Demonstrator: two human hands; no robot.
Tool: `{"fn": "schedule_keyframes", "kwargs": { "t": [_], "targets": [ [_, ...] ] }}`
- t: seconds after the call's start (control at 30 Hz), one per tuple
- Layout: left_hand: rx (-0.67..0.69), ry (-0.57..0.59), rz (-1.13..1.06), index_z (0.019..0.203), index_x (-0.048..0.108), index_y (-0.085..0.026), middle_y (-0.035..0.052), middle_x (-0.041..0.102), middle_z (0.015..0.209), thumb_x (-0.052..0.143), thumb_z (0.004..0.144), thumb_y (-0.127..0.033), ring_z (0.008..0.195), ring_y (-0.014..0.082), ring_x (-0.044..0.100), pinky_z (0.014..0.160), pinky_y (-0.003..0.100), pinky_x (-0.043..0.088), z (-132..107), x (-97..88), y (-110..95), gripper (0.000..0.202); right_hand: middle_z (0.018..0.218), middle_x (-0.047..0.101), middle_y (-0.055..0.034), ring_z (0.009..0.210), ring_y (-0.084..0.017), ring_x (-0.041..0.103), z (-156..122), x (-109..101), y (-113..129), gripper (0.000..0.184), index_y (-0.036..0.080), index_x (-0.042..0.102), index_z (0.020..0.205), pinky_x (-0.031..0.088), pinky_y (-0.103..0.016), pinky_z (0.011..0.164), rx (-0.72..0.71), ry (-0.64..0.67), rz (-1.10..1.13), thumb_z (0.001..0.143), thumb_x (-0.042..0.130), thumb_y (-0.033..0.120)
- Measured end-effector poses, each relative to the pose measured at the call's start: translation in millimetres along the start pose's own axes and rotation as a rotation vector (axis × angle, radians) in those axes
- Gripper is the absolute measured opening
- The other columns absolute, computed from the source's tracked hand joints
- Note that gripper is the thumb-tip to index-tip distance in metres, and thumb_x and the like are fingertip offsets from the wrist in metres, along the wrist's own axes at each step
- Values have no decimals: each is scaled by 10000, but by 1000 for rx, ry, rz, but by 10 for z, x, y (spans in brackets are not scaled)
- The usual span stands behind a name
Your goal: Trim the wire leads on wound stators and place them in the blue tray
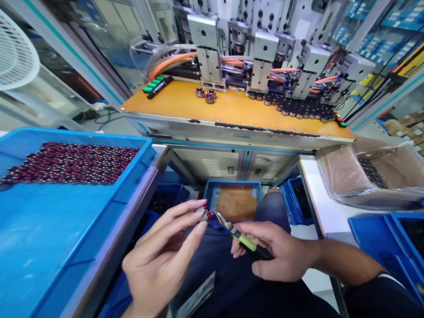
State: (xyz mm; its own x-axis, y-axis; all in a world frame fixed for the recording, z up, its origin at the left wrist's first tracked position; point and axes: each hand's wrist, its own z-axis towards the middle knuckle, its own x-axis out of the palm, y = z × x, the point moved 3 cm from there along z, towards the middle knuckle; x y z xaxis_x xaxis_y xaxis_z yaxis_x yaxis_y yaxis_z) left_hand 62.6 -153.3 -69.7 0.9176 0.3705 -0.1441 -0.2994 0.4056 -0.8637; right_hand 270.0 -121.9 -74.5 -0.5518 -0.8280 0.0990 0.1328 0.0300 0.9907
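Observation:
My left hand (165,254) pinches a small wound coil (206,213) with red wire between thumb and fingertips, held over my lap. My right hand (278,254) grips a pair of cutters (243,238) with green-and-black handles. The cutter jaws point up and left and sit right beside the coil, at its thin wire ends. Both hands hover above a small blue bin (212,194) with a brown sheet in it, below the machine's shelf.
A large blue tray (59,229) at left holds a heap of red-and-black coils (71,162). An orange machine shelf (232,110) carries a marker, two loose coils and rows of dark coils. Plastic bags (367,176) lie on the white table at right, with blue bins below.

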Motion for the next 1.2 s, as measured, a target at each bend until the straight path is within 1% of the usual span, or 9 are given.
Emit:
{"fn": "schedule_keyframes", "kwargs": {
  "t": [0.17,0.43,0.6,0.8,0.87,0.93,1.03,1.13,1.2],
  "targets": [
    [-2,6,24,1046,760,-251,10,746,1133,711,792,21,1014,153,704,859,258,613,-25,-38,28,375,991,582,-63,846,-136,594,65,12,13,644,155,514,1376,542,-320,796,37,-16,-23,741,592,87],
    [16,4,5,1030,761,-251,-9,752,1117,709,786,34,1007,132,709,855,223,611,-1,-20,13,379,929,577,-38,760,-105,589,43,18,-6,493,142,593,1187,505,-237,686,113,-33,-11,706,561,38],
    [19,16,18,1042,760,-252,-6,751,1120,707,786,36,996,133,710,854,230,612,3,-19,21,389,792,521,11,638,-73,482,53,15,18,301,138,596,988,426,-208,600,149,-43,-50,708,538,44],
    [19,30,30,1032,756,-250,10,756,1103,721,782,9,983,166,718,866,291,619,6,4,42,362,716,471,47,585,-52,371,112,-44,85,220,148,570,842,323,-184,538,191,-94,-218,659,537,31],
    [34,46,33,1009,754,-250,17,745,1112,712,792,1,975,173,718,847,299,624,10,1,50,334,751,490,35,628,-61,403,95,-74,72,228,142,584,868,356,-187,577,236,-122,-210,676,533,31],
    [91,52,49,975,750,-249,24,715,1154,702,788,17,960,168,718,831,305,631,15,-19,47,328,801,525,14,676,-76,457,55,-101,57,288,130,612,966,411,-198,629,237,-137,-186,703,539,41],
    [200,26,60,929,714,-242,17,670,1197,732,713,75,956,158,720,818,296,647,40,-58,22,384,902,583,-24,742,-98,535,-20,-134,59,495,134,602,1207,487,-231,698,174,-131,-190,723,544,50],
    [208,25,-65,879,613,-247,-10,718,1140,740,646,125,936,166,745,805,308,665,91,-53,-3,457,979,607,-50,800,-121,585,-77,-138,83,655,159,538,1358,536,-273,741,124,-98,-210,712,539,52],
    [186,21,-152,908,570,-258,-25,761,1085,726,629,141,897,177,766,806,330,673,118,-28,-18,511,996,620,-56,830,-135,604,-89,-124,114,730,175,495,1416,552,-305,778,63,-79,-251,698,539,53]
  ]
}}
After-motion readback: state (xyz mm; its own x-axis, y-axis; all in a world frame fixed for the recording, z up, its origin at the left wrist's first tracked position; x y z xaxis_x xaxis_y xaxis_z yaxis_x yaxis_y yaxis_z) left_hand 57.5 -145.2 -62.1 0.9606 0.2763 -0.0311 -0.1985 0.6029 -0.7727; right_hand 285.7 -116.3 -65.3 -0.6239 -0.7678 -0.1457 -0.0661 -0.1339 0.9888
